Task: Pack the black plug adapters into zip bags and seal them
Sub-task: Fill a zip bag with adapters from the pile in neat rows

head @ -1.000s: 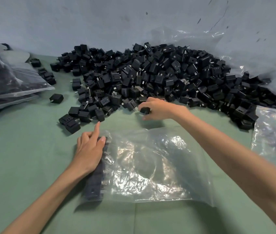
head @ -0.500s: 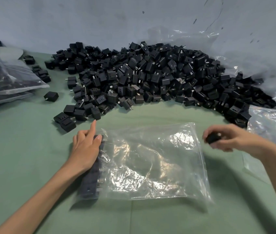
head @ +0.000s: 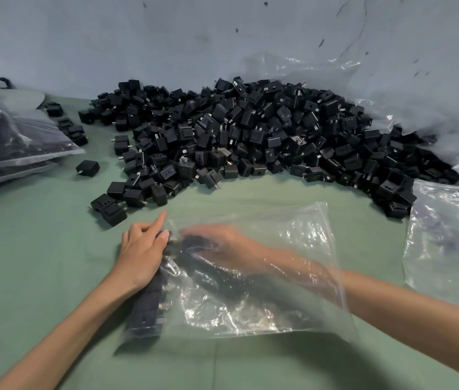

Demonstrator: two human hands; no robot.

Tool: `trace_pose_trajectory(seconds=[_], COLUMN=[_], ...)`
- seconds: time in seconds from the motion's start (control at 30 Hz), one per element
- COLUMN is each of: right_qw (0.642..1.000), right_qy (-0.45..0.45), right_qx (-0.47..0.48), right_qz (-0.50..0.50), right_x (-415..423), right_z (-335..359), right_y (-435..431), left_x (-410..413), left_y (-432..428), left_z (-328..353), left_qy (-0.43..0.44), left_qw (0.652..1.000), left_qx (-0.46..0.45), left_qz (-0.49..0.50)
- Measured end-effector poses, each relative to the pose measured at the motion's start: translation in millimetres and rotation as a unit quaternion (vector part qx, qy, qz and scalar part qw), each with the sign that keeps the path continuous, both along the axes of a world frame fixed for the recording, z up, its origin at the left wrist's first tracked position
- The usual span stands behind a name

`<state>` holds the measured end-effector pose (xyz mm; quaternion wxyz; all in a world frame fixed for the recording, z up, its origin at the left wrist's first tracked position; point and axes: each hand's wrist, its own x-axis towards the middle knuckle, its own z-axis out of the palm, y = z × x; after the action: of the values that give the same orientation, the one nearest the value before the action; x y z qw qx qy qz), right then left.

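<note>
A clear zip bag (head: 265,305) lies flat on the green table cover (head: 40,249) in front of me. A row of black plug adapters (head: 145,311) lines its left end. My left hand (head: 141,251) rests on top of that row through the plastic, index finger pointing up and away. My right hand (head: 222,246) is inside the bag, blurred, reaching left toward the row with a black adapter (head: 194,240) under its fingers. A large pile of loose black adapters (head: 251,130) fills the table behind the bag.
Filled zip bags (head: 12,142) are stacked at the far left. A stack of empty clear bags (head: 453,235) lies at the right. A big crumpled plastic sheet (head: 391,88) leans on the wall behind the pile. One stray adapter (head: 87,166) sits apart at the left.
My right hand took an adapter from the pile's edge, swung round to the bag's right side and went inside the bag toward the left end. My left hand stayed on the row.
</note>
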<state>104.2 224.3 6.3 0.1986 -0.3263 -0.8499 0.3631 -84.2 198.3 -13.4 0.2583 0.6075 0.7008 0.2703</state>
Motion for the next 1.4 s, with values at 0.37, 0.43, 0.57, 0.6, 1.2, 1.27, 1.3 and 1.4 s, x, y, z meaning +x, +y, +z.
trace_pose_trajectory(seconds=[0.37,0.43,0.57,0.6,1.2,1.27,1.3,1.4], right_qw=[0.999,0.994,0.996,0.994,0.975,0.972,0.970,0.954], right_qy=[-0.008,0.043,0.076,0.101,-0.122,-0.117,-0.105,-0.079], right_qx=[0.043,0.095,0.040,-0.013,0.168,0.188,0.202,0.266], right_qz=[-0.014,-0.023,0.012,0.051,-0.083,-0.085,-0.084,-0.117], right_x=[-16,-14,-9,-13,-15,-15,-15,-21], right_z=[-13,-15,-7,2,-13,-17,-17,-11], right_y=[14,9,5,3,7,5,2,-5], left_x=[-2,-3,-3,-2,-2,-1,-1,-1], left_y=[1,1,2,2,3,3,3,2], left_z=[0,0,-1,-1,-3,-3,-4,-5], left_qy=[0.022,0.026,0.020,0.017,0.027,0.016,0.013,0.013], left_qw=[1.000,1.000,1.000,1.000,1.000,1.000,1.000,1.000], left_qx=[0.001,0.000,0.008,0.010,0.006,0.004,0.003,0.005], left_qz=[-0.015,-0.017,-0.023,-0.021,-0.009,-0.001,0.001,0.002])
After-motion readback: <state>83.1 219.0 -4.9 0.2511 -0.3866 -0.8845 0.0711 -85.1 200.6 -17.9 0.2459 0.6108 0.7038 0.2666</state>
